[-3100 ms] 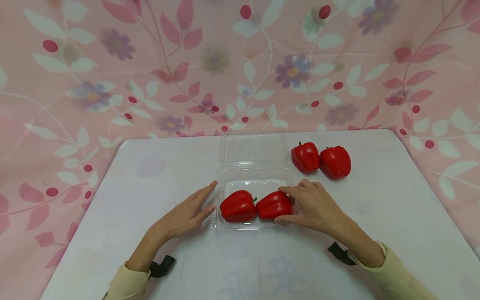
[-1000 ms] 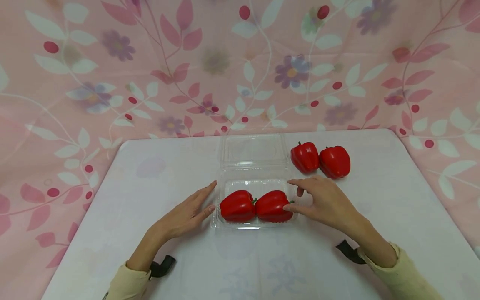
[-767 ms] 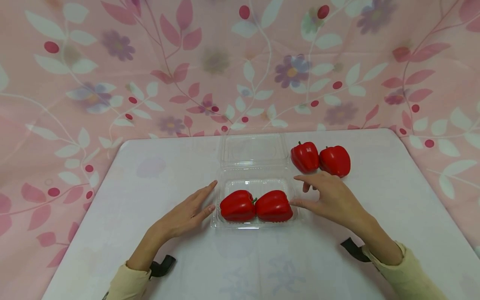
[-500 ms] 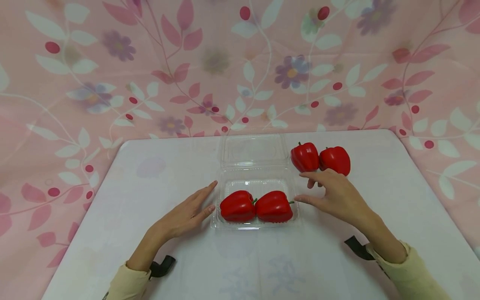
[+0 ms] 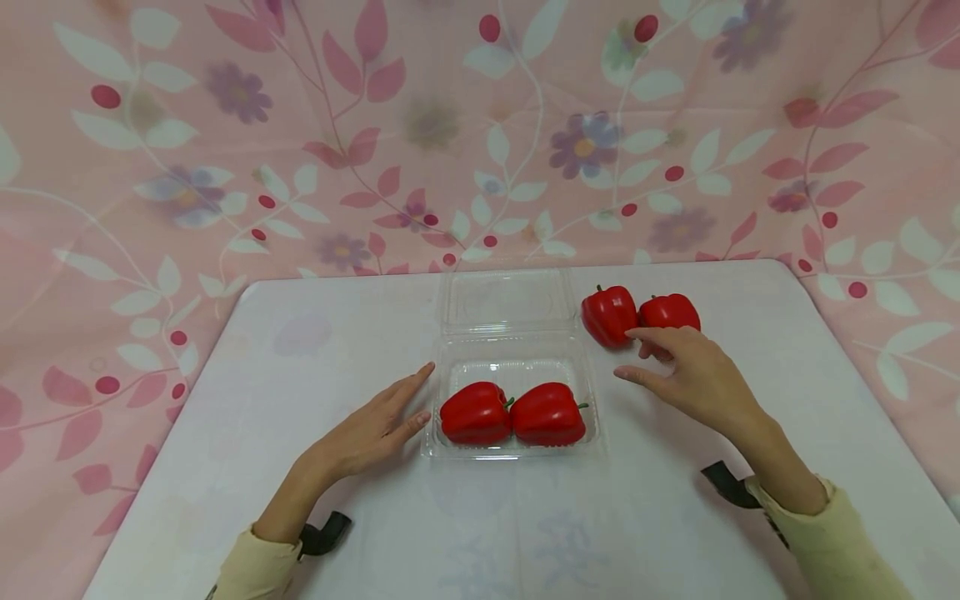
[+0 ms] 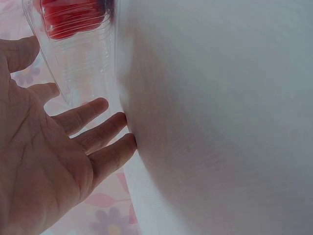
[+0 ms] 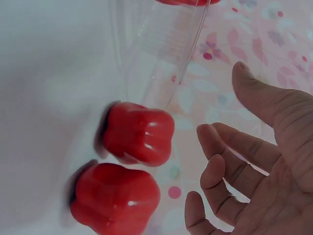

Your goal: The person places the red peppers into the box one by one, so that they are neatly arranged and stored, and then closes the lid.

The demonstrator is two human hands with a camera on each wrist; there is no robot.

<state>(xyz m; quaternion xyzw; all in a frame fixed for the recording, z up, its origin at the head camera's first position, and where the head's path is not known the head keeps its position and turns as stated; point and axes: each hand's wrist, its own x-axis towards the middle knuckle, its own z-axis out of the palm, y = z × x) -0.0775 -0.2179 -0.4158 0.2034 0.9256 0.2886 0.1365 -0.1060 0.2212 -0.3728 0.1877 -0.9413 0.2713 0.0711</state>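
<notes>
Now both hands [image 5: 369,427] empty, relaxed, right hand [image 5: 705,377] nearer the far peppers [image 5: 608,315] than before

I saw the left hand [image 6: 54,152] spread at the white table [image 6: 220,117], near the clear box [image 6: 85,68]; a red pepper [image 6: 73,17] showed inside.

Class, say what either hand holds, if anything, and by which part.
Nothing is held: left hand beside the clear container, right hand near two red peppers.
</notes>
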